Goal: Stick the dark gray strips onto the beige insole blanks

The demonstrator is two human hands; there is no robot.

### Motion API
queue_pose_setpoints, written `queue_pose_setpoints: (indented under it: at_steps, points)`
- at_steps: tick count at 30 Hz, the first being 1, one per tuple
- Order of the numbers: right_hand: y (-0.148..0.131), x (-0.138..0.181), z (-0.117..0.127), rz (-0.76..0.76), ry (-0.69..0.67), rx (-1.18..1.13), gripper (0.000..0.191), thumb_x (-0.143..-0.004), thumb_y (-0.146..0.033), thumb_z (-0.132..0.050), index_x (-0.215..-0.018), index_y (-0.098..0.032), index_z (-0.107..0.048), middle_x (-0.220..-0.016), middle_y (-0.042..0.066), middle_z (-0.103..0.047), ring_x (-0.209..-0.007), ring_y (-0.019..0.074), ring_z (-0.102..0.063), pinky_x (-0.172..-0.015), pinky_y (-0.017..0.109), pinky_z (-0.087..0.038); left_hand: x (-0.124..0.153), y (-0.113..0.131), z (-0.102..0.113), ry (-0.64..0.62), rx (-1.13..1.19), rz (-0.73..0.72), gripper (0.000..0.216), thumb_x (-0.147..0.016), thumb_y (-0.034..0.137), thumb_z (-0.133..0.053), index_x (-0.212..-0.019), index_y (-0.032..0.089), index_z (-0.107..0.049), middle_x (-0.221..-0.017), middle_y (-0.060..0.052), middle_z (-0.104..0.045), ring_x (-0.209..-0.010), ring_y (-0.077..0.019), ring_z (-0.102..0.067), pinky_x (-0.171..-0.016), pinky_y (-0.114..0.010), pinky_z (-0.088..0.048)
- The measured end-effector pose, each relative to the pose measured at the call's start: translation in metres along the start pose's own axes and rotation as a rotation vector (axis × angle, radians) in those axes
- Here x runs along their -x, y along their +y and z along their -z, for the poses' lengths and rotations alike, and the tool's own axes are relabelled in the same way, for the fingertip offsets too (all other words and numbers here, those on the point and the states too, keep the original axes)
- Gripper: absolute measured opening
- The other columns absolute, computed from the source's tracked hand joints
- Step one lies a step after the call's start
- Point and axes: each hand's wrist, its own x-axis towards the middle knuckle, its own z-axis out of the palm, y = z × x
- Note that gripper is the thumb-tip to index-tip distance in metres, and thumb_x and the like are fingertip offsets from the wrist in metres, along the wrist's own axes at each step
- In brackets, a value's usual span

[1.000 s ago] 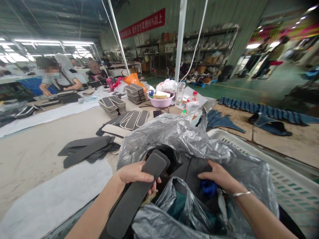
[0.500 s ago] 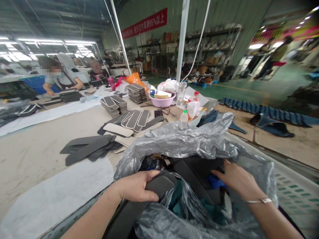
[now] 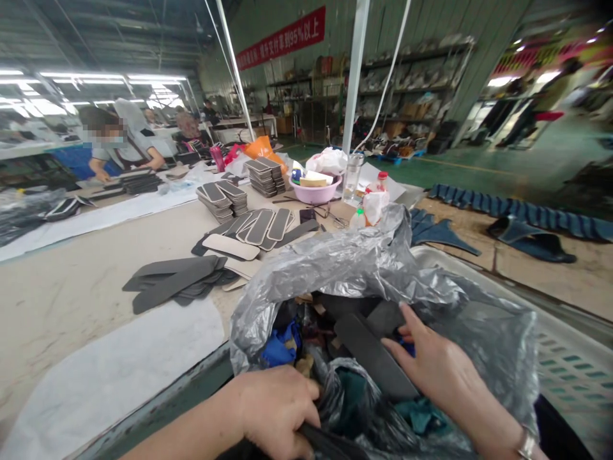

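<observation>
A grey plastic bag (image 3: 335, 262) gapes in front of me, its rim bunched up. Dark grey flat strips (image 3: 376, 358), a blue scrap (image 3: 282, 345) and teal cloth (image 3: 421, 415) lie inside it. My left hand (image 3: 272, 409) is curled closed at the bag's near side, on something dark; whether that is a strip or the bag's edge I cannot tell. My right hand (image 3: 440, 361) reaches in from the right, thumb and fingers apart. Its thumb is beside the large strip, its fingertips close to another dark strip (image 3: 385, 317).
Loose dark strips (image 3: 175, 281) and stacked light-edged pieces (image 3: 223, 201) lie on the table (image 3: 86, 287). Behind the bag stand a purple basin (image 3: 313, 191) and bottles (image 3: 380, 182). A white crate (image 3: 569, 364) is at right. Across the table a co-worker (image 3: 119, 150) handles dark pieces.
My left hand has moved down towards me, and the dark piece it held is out of sight. My right hand has shifted left, near the strips. The blue scrap is now uncovered.
</observation>
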Motion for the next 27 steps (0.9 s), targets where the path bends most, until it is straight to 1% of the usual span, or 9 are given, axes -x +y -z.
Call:
queue_pose_setpoints:
  at_steps: [3, 6, 10, 13, 16, 18, 20, 24, 27]
  points:
    - [-0.002, 0.003, -0.017, 0.121, -0.113, -0.058, 0.066, -0.077, -0.050, -0.048, -0.133, -0.016, -0.036, -0.110, 0.014, -0.060, -0.098, 0.0275, -0.058, -0.082, 0.039, -0.046, 0.005, 0.011, 0.000, 0.033, -0.081, 0.055, 0.018, -0.067, 0.040, -0.066, -0.074, 0.023, -0.067, -0.068, 0.000, -0.058, -0.060, -0.0156, -0.057, -0.044, -0.027, -0.031]
    - [-0.003, -0.001, -0.031, 0.118, -0.172, -0.126, 0.075, -0.073, -0.048, -0.055, -0.134, -0.010, -0.034, -0.122, 0.018, -0.052, -0.111, 0.0301, -0.049, -0.092, 0.042, -0.040, 0.008, 0.017, -0.002, 0.038, -0.103, 0.050, 0.013, -0.069, 0.034, -0.065, -0.066, 0.021, -0.063, -0.070, 0.001, -0.058, -0.060, -0.0142, -0.057, -0.044, -0.027, -0.032]
    - [-0.006, -0.004, -0.036, 0.055, -0.345, -0.241, 0.077, -0.068, -0.045, -0.060, -0.132, -0.008, -0.036, -0.106, 0.015, -0.061, -0.094, 0.0276, -0.059, -0.081, 0.037, -0.045, 0.006, 0.018, -0.004, 0.008, -0.129, -0.016, 0.004, -0.068, 0.022, -0.065, -0.066, 0.020, -0.061, -0.072, 0.000, -0.060, -0.055, -0.0130, -0.055, -0.039, -0.028, -0.026]
    - [-0.014, -0.001, -0.033, 0.119, -0.486, -0.334, 0.047, -0.063, -0.040, -0.066, -0.103, -0.017, -0.059, -0.086, 0.006, -0.066, -0.077, 0.0227, -0.062, -0.066, 0.028, -0.045, 0.002, 0.015, -0.003, -0.037, -0.109, -0.088, 0.006, -0.066, 0.019, -0.066, -0.065, 0.020, -0.060, -0.066, 0.001, -0.060, -0.053, -0.0127, -0.054, -0.037, -0.028, -0.024]
    - [-0.015, 0.003, -0.022, 0.130, -0.549, -0.454, 0.023, -0.062, -0.037, -0.067, -0.074, -0.019, -0.062, -0.071, 0.000, -0.064, -0.066, 0.0186, -0.060, -0.055, 0.023, -0.043, -0.001, 0.013, -0.001, -0.060, -0.075, -0.134, 0.008, -0.064, 0.016, -0.067, -0.069, 0.021, -0.062, -0.066, 0.002, -0.063, -0.057, -0.0127, -0.056, -0.037, -0.027, -0.025]
    - [-0.008, 0.001, -0.010, 0.079, -0.526, -0.593, 0.023, -0.066, -0.038, -0.065, -0.078, -0.019, -0.063, -0.074, 0.000, -0.066, -0.071, 0.0195, -0.061, -0.058, 0.024, -0.046, -0.002, 0.011, -0.001, -0.065, -0.050, -0.156, 0.013, -0.063, 0.012, -0.065, -0.071, 0.022, -0.063, -0.066, 0.002, -0.064, -0.058, -0.0128, -0.057, -0.038, -0.026, -0.027]
    - [0.007, -0.003, 0.002, -0.017, -0.440, -0.781, 0.030, -0.070, -0.040, -0.062, -0.092, -0.019, -0.063, -0.084, 0.001, -0.067, -0.079, 0.0214, -0.061, -0.067, 0.028, -0.050, -0.002, 0.010, 0.000, -0.050, -0.033, -0.167, 0.015, -0.061, 0.010, -0.065, -0.071, 0.022, -0.064, -0.066, 0.002, -0.064, -0.059, -0.0134, -0.058, -0.038, -0.026, -0.028]
    - [0.042, -0.008, 0.016, -0.178, -0.050, -1.117, 0.041, -0.072, -0.039, -0.062, -0.109, -0.022, -0.057, -0.101, 0.005, -0.066, -0.096, 0.0240, -0.059, -0.085, 0.036, -0.048, 0.000, 0.013, 0.007, -0.073, 0.011, -0.170, 0.013, -0.060, 0.011, -0.064, -0.067, 0.022, -0.064, -0.062, 0.001, -0.061, -0.054, -0.0135, -0.055, -0.038, -0.024, -0.029]
    - [0.057, -0.005, 0.019, -0.201, 0.107, -1.168, 0.041, -0.072, -0.037, -0.063, -0.111, -0.025, -0.055, -0.108, 0.004, -0.063, -0.102, 0.0232, -0.056, -0.092, 0.038, -0.045, 0.010, 0.015, 0.026, -0.063, 0.119, -0.184, 0.019, -0.061, 0.011, -0.062, -0.075, 0.023, -0.067, -0.080, -0.002, -0.065, -0.058, -0.0137, -0.057, -0.042, -0.023, -0.034]
